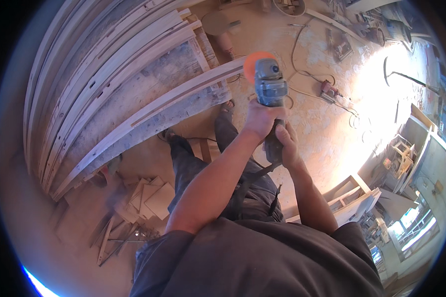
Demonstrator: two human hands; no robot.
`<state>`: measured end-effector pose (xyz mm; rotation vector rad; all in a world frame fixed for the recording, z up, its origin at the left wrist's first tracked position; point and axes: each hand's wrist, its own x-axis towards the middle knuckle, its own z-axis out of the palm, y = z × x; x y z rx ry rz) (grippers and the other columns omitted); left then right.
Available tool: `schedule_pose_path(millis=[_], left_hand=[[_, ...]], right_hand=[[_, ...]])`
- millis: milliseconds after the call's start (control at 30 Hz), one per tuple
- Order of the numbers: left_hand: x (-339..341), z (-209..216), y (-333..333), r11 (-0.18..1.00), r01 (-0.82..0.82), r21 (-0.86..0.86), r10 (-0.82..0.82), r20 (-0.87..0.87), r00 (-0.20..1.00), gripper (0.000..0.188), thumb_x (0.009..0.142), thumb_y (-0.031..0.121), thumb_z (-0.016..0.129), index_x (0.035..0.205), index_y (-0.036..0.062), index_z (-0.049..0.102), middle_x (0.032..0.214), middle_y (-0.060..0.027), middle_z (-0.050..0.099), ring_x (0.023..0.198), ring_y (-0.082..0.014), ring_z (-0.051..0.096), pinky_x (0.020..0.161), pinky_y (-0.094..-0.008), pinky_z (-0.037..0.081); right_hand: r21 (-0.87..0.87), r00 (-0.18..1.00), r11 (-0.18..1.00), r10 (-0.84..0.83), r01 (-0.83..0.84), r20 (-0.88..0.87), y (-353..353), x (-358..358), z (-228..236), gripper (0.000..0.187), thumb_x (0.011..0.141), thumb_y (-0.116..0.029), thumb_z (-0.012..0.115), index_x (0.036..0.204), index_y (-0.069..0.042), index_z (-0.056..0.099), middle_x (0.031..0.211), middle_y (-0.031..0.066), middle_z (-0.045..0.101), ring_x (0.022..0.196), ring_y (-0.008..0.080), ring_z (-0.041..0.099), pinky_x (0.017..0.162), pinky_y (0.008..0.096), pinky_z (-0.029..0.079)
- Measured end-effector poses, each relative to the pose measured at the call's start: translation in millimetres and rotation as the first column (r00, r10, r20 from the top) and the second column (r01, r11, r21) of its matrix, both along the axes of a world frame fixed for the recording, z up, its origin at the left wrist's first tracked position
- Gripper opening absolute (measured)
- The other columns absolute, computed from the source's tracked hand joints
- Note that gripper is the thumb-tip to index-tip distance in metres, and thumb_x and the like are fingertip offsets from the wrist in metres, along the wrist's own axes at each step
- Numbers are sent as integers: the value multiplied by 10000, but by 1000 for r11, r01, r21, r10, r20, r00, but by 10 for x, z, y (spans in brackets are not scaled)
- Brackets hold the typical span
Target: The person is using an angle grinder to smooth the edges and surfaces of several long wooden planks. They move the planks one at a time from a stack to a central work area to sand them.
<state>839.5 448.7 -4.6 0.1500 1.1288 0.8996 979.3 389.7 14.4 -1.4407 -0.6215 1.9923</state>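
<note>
An angle grinder (pixel 271 89) with an orange disc (pixel 255 62) is held out in front of me by both hands. My left hand (pixel 261 119) is wrapped round the body behind the grey gear head. Farther back, my right hand (pixel 289 143) grips the dark rear part. The disc's left edge is at the end of a long wooden strip (pixel 183 89); whether they touch I cannot tell. That strip lies along the near edge of a stained workbench (pixel 158 64).
Several long wooden pieces (pixel 99 74) lie across the bench to the left. Cords cross the dusty floor (pixel 312 133) near a red power tool (pixel 328 90). Flat boards (pixel 152 198) are piled at lower left. A wooden frame (pixel 349 198) stands at my right.
</note>
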Motion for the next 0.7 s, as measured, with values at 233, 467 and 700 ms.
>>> schedule_pose_path(millis=[233,467,700], left_hand=[[-1079,170,-603,975,-217,-42,219,76,973,135,763,50,729,864,9,650,780,-113,682,727,-264,693,720,-387,562],[-692,-34,-487,971,-234,-41,236,37,971,211,667,-35,769,851,11,677,759,-67,672,647,-211,670,625,-357,549],[-1302,96,-823,948,-313,-61,316,32,948,164,700,-15,775,843,0,697,775,-90,697,649,-205,675,626,-346,544]], right_hand=[[87,824,872,417,-482,382,-72,-979,104,615,909,-383,712,1348,12,543,1165,112,668,1051,214,640,959,390,509],[-27,983,989,145,-142,110,-212,-682,-59,437,956,-268,678,1303,-36,551,1086,57,641,991,119,609,866,306,516],[-6,903,931,354,-364,243,-370,-1308,105,450,958,-306,659,1287,-12,568,1068,77,639,974,137,608,857,309,499]])
